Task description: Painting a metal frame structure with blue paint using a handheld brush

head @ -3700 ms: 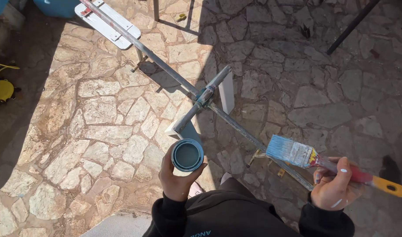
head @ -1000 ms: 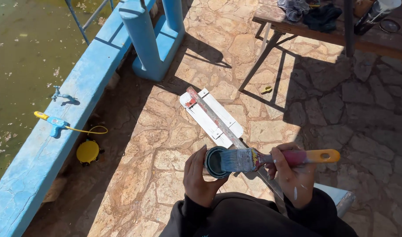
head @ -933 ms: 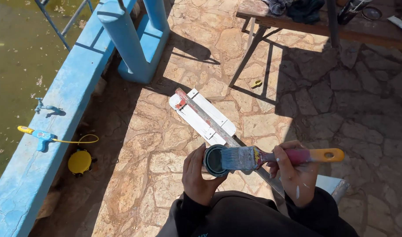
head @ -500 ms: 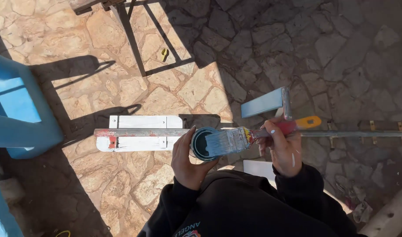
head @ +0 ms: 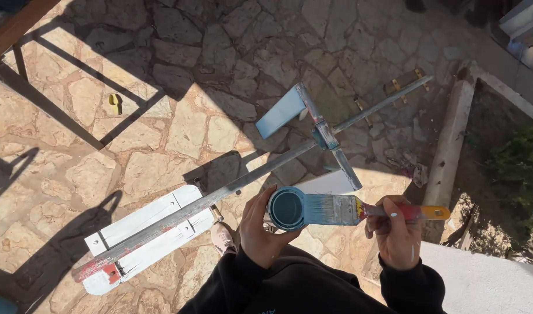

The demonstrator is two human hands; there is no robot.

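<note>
Standing over a stone-paved floor [head: 162, 134], the person holds painting gear at waist level; findings run left to right.

Panel: a white slatted panel [head: 144, 232] lies flat on the paving, fixed to one end of a long metal bar [head: 266, 171]; its red-stained tip sits at the far left.
Bar: runs diagonally up to the right, carrying a pale blue plate [head: 281, 110] and a short cross piece at mid-length. Judged to be laid flat so every face is reachable from above.
Left hand [head: 260, 229]: fingers wrapped round a small paint can [head: 287, 208], tilted so its open mouth faces up toward the camera, probably to give the brush access.
Paintbrush [head: 336, 209]: bristles loaded with blue, lying across the can's rim, touching it.
Right hand [head: 397, 232]: fingers closed round the red and yellow handle, spots of paint on the knuckles.
Hidden: the can's lower body is covered by the palm; paint level is not discernible. The dark sleeves hide both wrists. A shoe [head: 223, 238] shows only in part.
</note>
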